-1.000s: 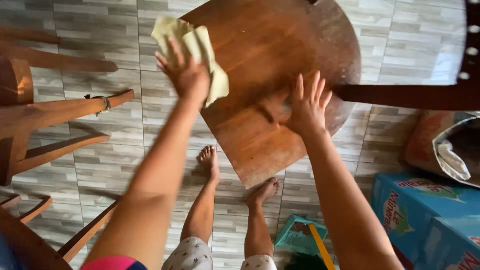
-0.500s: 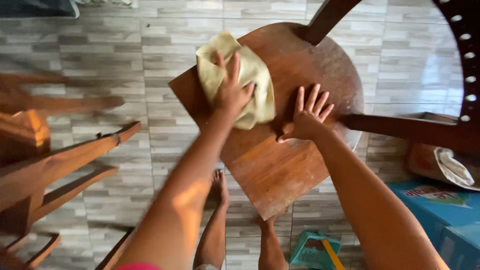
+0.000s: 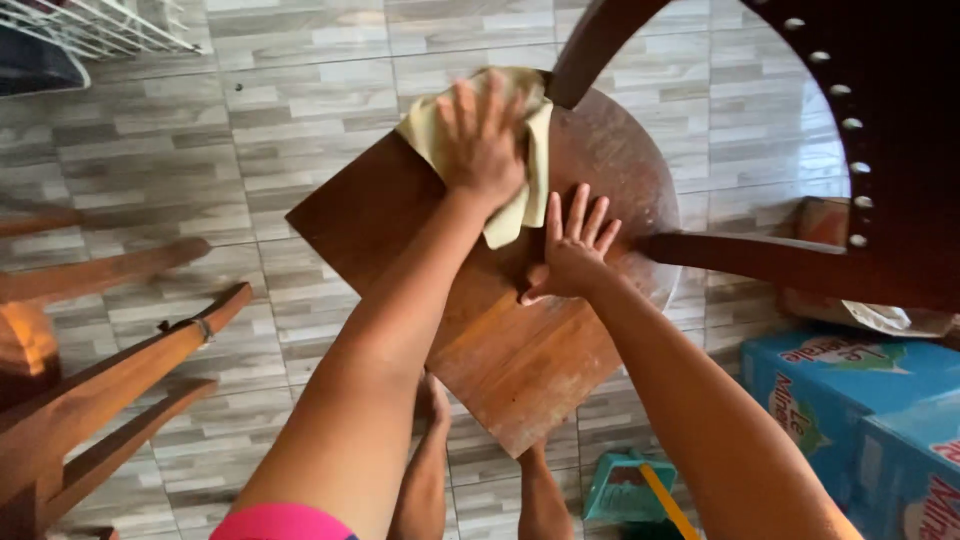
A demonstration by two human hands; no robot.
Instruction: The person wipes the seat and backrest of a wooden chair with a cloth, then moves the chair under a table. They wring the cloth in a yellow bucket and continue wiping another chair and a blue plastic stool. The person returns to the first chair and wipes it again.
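Cloth: pale yellow, crumpled rag (image 3: 520,205) pressed flat on the far part of the seat, beneath the left grip; one corner hanging out on the near side, just beside the right fingertips.
Left grip: left hand (image 3: 482,145) palm down on the rag, fingers spread and slightly curled, pressing rather than pinching; nothing closed inside the palm.
Right grip: right hand (image 3: 570,250) open, palm flat on bare wood, fingers (image 3: 580,210) fanned apart toward the rag; holding nothing, only bracing.
Gap between grips: small; right fingertips just short of the left wrist, thumb tucked toward the near side.
Seat: brown wooden chair seat (image 3: 400,220), rounded on the far and right sides, squared corner toward the left and near side; dusty pale streaks to the right of both grips.
Chair frame: dark wooden armrest (image 3: 740,255) running off to the right of the right grip; another dark curved post (image 3: 600,40) rising just beyond the left grip, touching the rag's far edge.
Backrest: dark panel with a row of pale round studs (image 3: 855,165), well to the right of both grips.
Below: bare feet on grey striped floor tiles (image 3: 300,100), under the seat's near corner.
Left of the grips: brown wooden furniture legs (image 3: 130,350), well apart.
Near right: blue cardboard boxes (image 3: 850,400); teal dustpan with yellow handle (image 3: 630,490).
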